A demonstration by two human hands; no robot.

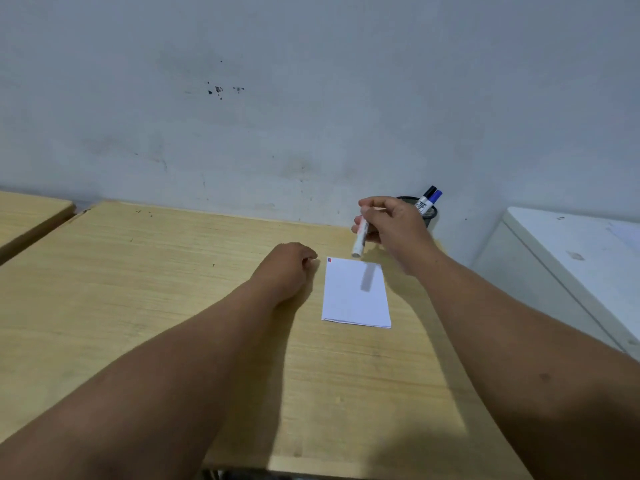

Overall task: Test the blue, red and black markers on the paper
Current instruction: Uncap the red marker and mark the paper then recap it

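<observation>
Blue and red ticks already mark the paper [355, 294] at centre frame. The right hand [391, 225] pinches a white-barrelled marker [360, 239] just above it, probably red; the left hand [289, 263] rests fisted on the tabletop [138, 289]. Black [426, 199], in the holder [429, 213], likely comes next.

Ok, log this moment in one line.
right hand: holds marker above paper | left hand: fist on table | paper: blue, red marks
</observation>
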